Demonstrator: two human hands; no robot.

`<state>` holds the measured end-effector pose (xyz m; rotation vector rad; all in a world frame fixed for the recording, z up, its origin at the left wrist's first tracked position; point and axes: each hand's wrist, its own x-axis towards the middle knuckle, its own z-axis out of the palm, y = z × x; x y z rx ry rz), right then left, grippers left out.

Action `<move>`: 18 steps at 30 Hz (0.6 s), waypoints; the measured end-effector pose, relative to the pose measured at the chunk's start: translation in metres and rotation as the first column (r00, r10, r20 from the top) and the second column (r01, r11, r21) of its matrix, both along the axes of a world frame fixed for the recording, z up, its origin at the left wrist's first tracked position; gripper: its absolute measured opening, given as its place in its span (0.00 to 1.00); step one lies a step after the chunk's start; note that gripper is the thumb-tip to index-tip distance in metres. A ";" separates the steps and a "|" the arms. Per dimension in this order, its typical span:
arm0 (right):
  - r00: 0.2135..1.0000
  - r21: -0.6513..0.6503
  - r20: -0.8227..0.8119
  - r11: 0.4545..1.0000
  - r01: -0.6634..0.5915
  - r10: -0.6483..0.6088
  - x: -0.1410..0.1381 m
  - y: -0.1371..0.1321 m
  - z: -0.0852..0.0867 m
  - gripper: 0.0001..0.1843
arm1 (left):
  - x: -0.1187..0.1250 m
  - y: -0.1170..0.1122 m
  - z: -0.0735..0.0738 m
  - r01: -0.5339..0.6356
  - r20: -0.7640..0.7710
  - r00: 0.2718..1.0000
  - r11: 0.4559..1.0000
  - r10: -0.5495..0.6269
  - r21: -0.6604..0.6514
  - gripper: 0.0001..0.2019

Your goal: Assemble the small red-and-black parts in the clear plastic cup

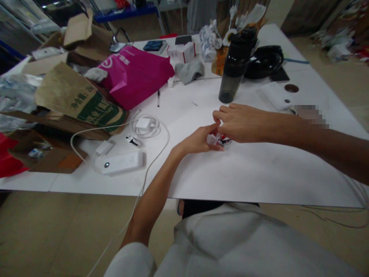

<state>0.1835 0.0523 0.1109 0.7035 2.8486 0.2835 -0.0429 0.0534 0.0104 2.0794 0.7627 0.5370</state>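
Note:
My left hand (201,139) is closed around the side of a small clear plastic item (225,141) with red and black parts in it. Whether it is a bag or a small tub I cannot tell. My right hand (232,122) reaches across from the right, its fingers pinched together at the top of the same item and touching my left fingertips. What lies between the right fingers is hidden. Both hands are low over the white table (184,177). Just beyond them stands a dark, see-through water bottle (233,71).
Left of my hands lie a white power bank (123,162), a coiled cable with a charger (144,125) and a pen (158,98). Farther off are a magenta bag (138,75), a brown paper bag (83,94), a grey cloth (189,71) and a tape roll (291,88).

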 end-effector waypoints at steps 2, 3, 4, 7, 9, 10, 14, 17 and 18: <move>1.000 0.000 0.001 1.000 -0.004 0.004 0.000 -0.002 0.000 0.07 | 0.000 0.000 0.000 -0.010 -0.014 1.000 1.000 0.010 0.000 0.30; 1.000 0.000 0.004 1.000 -0.004 0.004 0.000 -0.003 0.001 0.07 | 0.000 0.000 0.000 -0.011 -0.015 1.000 1.000 0.011 -0.001 0.30; 1.000 0.002 0.007 1.000 -0.002 0.002 0.000 -0.004 0.001 0.07 | 0.000 0.000 0.000 -0.007 -0.010 1.000 1.000 0.007 -0.004 0.30; 1.000 0.024 0.011 1.000 -0.004 0.004 0.002 -0.008 0.003 0.07 | -0.001 0.000 -0.001 0.008 0.023 1.000 1.000 -0.008 -0.014 0.30; 1.000 0.055 0.004 0.998 -0.014 0.014 0.005 -0.011 0.005 0.07 | -0.001 0.000 -0.002 0.008 0.037 0.999 1.000 -0.007 -0.020 0.31; 1.000 0.065 0.001 0.998 -0.019 0.019 0.006 -0.012 0.005 0.08 | -0.002 0.000 -0.002 0.005 0.037 0.999 1.000 -0.004 -0.023 0.31; 1.000 0.028 -0.024 0.999 -0.019 0.020 0.010 -0.017 0.007 0.09 | -0.001 -0.001 0.000 0.008 0.030 1.000 0.999 -0.007 -0.033 0.29; 0.998 -0.029 -0.057 0.999 -0.019 0.017 0.011 -0.020 0.005 0.10 | 0.000 -0.003 0.004 0.024 0.040 0.999 0.999 -0.022 -0.047 0.28; 0.998 -0.043 -0.068 0.999 -0.020 0.017 0.011 -0.020 0.004 0.10 | 0.000 -0.003 0.005 0.024 0.040 0.999 0.998 -0.022 -0.051 0.28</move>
